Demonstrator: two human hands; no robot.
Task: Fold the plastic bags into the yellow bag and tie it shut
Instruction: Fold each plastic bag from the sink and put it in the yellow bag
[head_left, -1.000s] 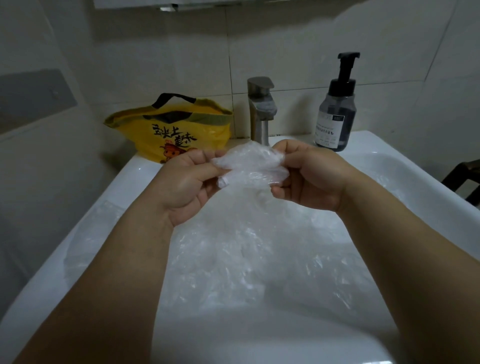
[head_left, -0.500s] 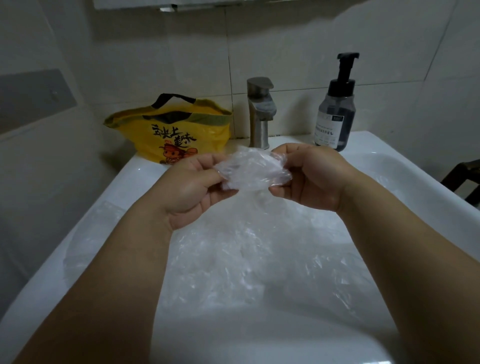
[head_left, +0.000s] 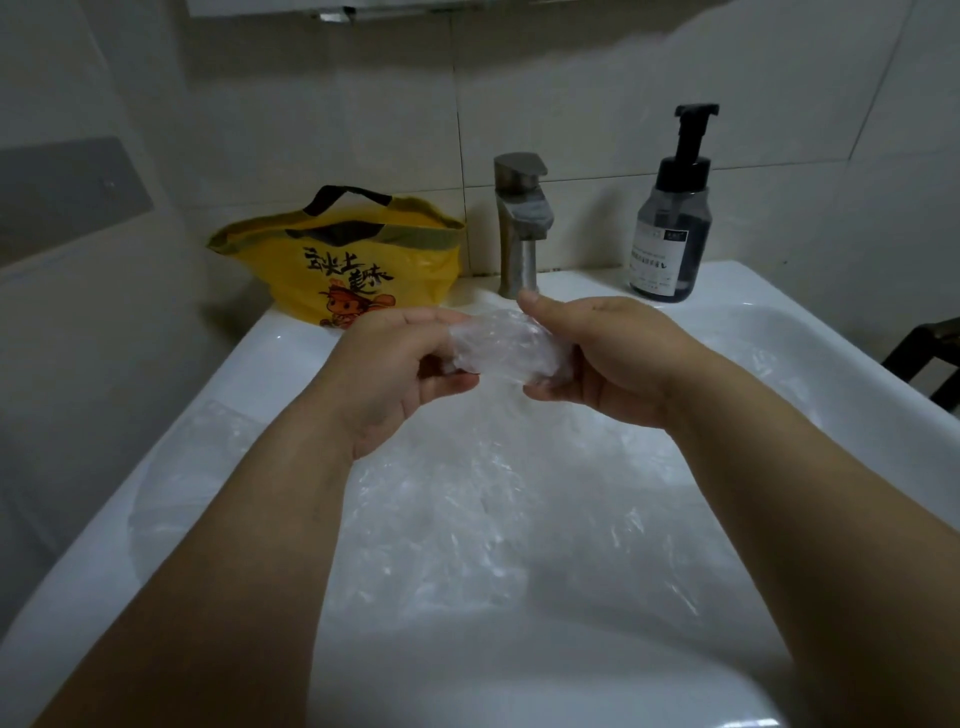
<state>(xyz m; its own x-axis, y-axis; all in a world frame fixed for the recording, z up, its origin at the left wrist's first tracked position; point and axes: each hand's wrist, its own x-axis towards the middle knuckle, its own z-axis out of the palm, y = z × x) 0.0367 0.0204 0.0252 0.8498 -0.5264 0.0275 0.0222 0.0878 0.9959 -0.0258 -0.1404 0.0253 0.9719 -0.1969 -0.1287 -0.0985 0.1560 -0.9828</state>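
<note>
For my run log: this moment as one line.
phase: folding | left hand: grips clear bag | right hand: grips clear bag | yellow bag: untied, on sink rim | loose plastic: in sink

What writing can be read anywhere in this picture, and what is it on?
Yellow bag: "舌尖上美味", in black brush-style characters above a cartoon figure; the reading is uncertain.
Pump bottle: its label carries several lines of small print, too blurred to read.
Clear plastic bag, held by the left hand and right hand: no print seen.
Faucet: none.
</note>
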